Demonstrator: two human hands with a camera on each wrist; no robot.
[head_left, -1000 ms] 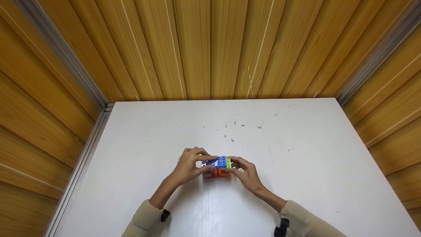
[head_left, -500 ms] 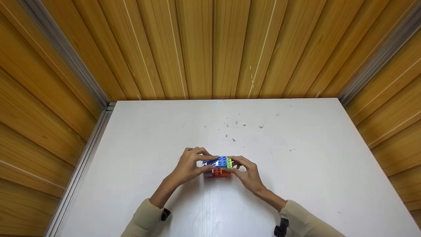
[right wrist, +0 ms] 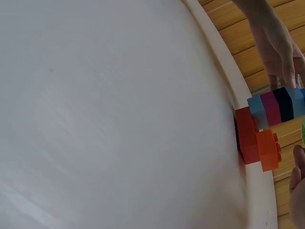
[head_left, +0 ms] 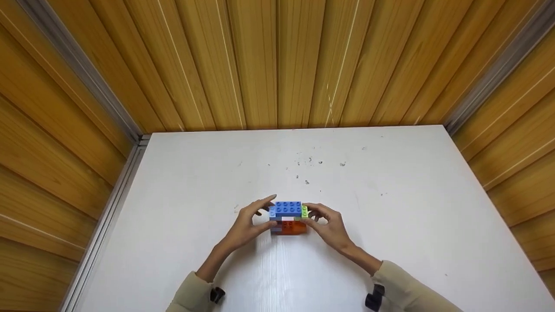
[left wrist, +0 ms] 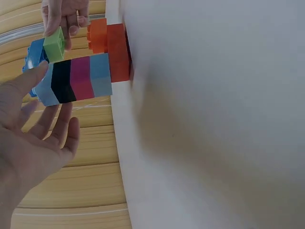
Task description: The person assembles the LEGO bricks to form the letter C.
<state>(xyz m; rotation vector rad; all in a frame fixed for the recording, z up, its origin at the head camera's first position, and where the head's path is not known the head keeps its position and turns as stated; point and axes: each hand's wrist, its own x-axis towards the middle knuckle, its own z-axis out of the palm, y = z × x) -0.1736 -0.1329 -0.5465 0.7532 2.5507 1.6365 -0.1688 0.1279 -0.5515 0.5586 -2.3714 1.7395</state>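
A tower of toy building bricks stands on the table. Its base is a red brick (left wrist: 118,52), with an orange brick (left wrist: 98,36) on the right part. On the left rise a light blue, a magenta (left wrist: 82,78), a black (left wrist: 62,81) and another light blue brick (head_left: 272,212). Across the top lies a blue brick (head_left: 288,209), its studs bare. My left hand (head_left: 247,226) holds the tower's upper left end, thumb in front and fingers behind, forefinger raised. My right hand (head_left: 330,229) pinches the light green brick (head_left: 305,211) at the blue brick's right end.
The white table (head_left: 195,173) has dark specks and scuffs beyond the bricks. Wood-patterned panels (head_left: 260,65) close it in at the back and both sides, with metal rails at the corners.
My left hand has drawn back left off the blue brick's top onto the tower's left end, uncovering the blue studs and the light blue brick. The right hand keeps its pinch.
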